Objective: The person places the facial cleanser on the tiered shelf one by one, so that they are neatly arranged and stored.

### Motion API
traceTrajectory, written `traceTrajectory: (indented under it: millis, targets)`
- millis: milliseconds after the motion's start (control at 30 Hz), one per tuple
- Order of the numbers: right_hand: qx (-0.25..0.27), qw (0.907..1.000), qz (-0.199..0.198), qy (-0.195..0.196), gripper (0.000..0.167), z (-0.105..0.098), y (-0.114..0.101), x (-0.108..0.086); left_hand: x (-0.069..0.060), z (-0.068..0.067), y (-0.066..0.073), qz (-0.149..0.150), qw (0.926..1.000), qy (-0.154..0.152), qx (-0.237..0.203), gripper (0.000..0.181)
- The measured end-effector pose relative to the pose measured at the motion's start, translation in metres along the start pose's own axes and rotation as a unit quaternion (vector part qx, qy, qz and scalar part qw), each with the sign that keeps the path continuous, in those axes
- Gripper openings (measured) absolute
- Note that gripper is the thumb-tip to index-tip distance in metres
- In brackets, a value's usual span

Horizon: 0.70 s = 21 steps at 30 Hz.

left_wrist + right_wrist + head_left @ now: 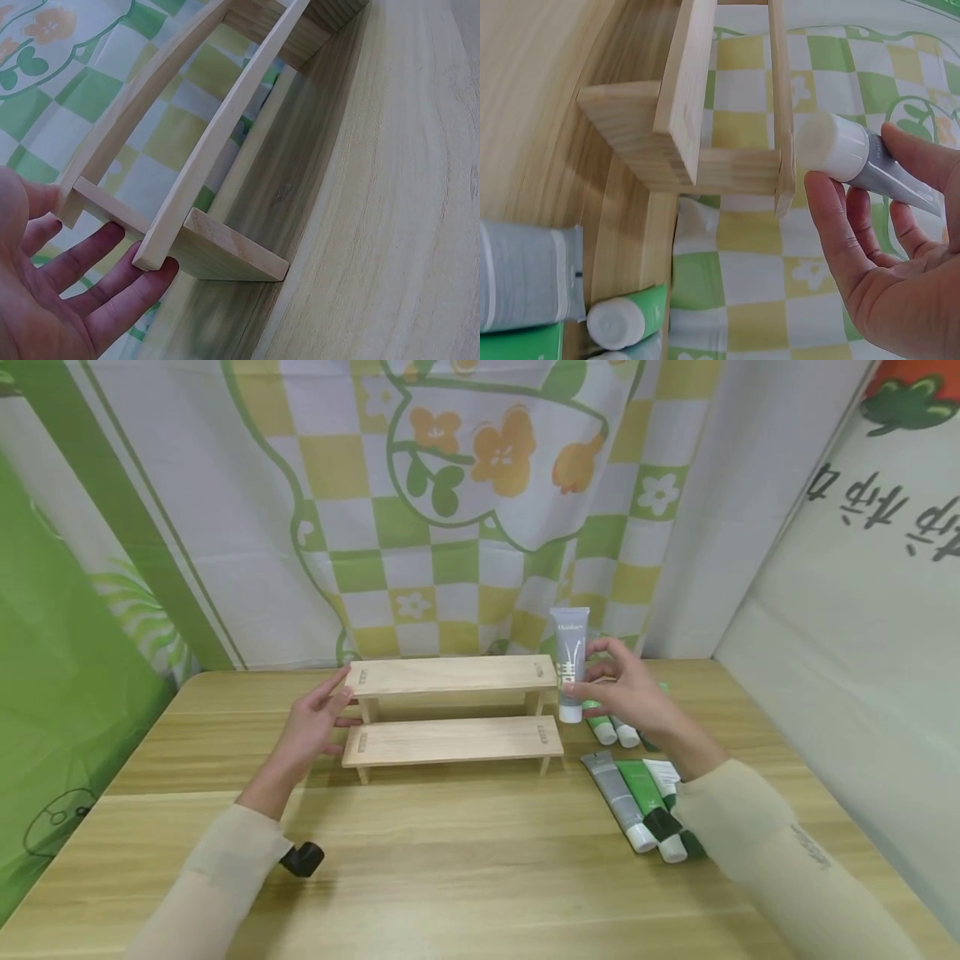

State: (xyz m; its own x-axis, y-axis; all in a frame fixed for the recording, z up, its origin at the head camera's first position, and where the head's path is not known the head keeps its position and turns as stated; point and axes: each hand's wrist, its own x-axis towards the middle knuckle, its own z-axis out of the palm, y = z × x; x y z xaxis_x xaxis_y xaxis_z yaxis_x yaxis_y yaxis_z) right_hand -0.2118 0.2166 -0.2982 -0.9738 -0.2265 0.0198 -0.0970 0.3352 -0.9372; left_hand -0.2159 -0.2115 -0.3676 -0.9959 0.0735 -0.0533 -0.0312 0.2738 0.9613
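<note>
Checkered green, yellow and white curtain [465,568] is hung behind a wood-grain tabletop [450,877], where a two-tier wooden riser [450,741] is set with its long axis running left to right. A grey squeeze tube [572,643] is held upright, its white cap [570,714] downward, just right of the riser's upper tier. It is pinched in the grip of the right hand [628,689], the nearer hand; the riser is placed left of that grip. The riser's left end is touched by the left hand [311,714], its grip unclenched. More tubes [640,785] are laid at right.
</note>
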Motion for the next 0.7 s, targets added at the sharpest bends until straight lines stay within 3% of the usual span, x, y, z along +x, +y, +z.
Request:
traceTrajectory:
  millis: [700]
  targets:
    - [0.040,0.9988,-0.018,-0.020,0.054,0.035,-0.018,0.015,0.001,0.001,0.000,-0.008,0.9999,0.003,-0.009,0.056]
